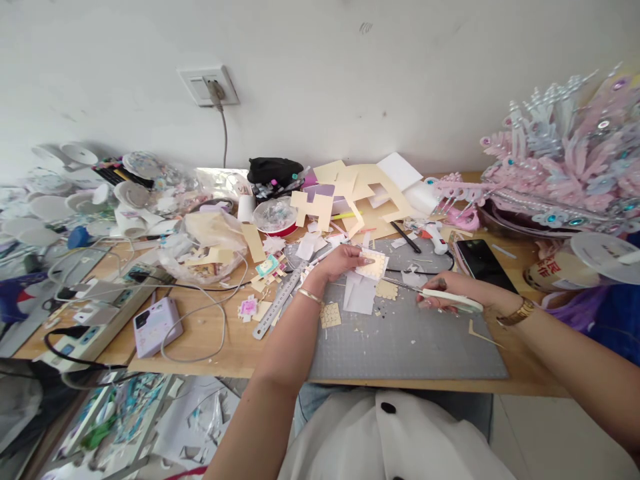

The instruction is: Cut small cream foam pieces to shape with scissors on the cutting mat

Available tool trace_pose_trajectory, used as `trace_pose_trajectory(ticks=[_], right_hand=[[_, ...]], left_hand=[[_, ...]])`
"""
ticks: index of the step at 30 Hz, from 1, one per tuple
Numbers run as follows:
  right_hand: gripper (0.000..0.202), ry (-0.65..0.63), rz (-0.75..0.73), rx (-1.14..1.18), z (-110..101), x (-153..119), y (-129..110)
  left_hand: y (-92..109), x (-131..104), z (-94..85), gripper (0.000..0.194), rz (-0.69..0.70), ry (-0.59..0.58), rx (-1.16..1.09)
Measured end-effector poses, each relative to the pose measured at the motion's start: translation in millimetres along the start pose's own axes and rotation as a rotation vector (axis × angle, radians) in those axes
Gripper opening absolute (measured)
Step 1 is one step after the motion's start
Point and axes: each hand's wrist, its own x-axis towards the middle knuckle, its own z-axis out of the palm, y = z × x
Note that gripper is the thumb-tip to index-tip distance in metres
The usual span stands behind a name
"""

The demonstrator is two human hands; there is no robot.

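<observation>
My left hand (343, 261) is closed on a small cream piece with a scalloped edge (373, 265), which lies against a white sheet. My right hand (443, 293) grips pale-handled scissors (453, 300), whose blades point left toward that piece. Below them is the grey cutting mat (405, 347), scattered with tiny scraps. A patterned cream square (331, 315) rests on the mat near my left wrist, and another scalloped cream piece (387, 289) lies under the blades. White paper (360, 295) sits just below my left fingers. A metal ruler (280, 303) lies left of my left forearm.
Cut cream card sheets (380, 193) pile up behind my hands. A glue gun (436, 238), a black phone (485, 265) and a lidded cup (560, 267) stand toward the right. At left are a lilac device (157, 327), a power strip (107, 313) and loose cables.
</observation>
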Motion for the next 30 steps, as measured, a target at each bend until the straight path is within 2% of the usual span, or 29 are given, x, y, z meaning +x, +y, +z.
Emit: trace_pose_trajectory(ticks=[5,13,22,30], right_hand=[[0.055,0.007,0.058,0.012,0.6,-1.1,-4.9],[0.053,-0.056,-0.002,-0.002,-3.2,4.3,14.7],[0.055,0.010,0.045,-0.007,0.2,-6.0,-6.3],[0.058,0.061,0.114,0.071,2.5,-9.7,-9.1]], left_hand=[[-0.5,0.7,-0.2,0.038,-0.022,-0.008,-0.012],[-1.3,1.5,-1.1,0.036,-0.027,-0.008,-0.003],[-1.1,1.2,-0.2,0.039,-0.017,-0.006,-0.013],[1.8,0.3,1.5,0.042,-0.005,-0.018,-0.021]])
